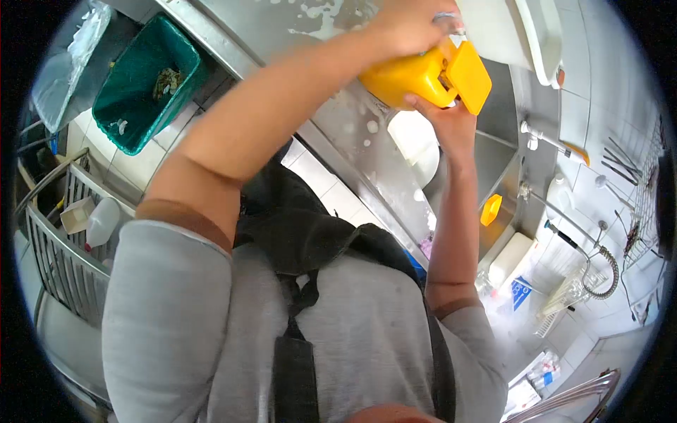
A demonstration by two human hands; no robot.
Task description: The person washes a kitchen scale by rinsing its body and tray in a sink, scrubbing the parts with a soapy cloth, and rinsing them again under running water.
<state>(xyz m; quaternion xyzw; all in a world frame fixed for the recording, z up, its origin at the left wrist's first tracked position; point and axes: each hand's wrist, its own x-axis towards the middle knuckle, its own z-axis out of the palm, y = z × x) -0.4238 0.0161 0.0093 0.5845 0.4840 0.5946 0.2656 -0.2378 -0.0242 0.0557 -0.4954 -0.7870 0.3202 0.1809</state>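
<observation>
A yellow plastic container (405,79) with a hinged, raised lid (469,77) is tilted over the metal sink area. My right hand (455,127) grips it from below near the opening, thumb on its side. Just above the container is my left hand (412,28), fingers closed around a small silvery-grey thing (449,22), too unclear to name. The left forearm is slightly blurred. A white rounded piece (416,144), partly hidden by my right hand, lies below the container. Foam spots the steel counter (338,130).
A green bin (144,84) with scraps inside stands at left, above a metal rack (67,233) holding plastic containers. Taps (553,141) and a spray hose (599,271) are at right. A small yellow piece (491,210) lies by the sink, near a white container (511,259).
</observation>
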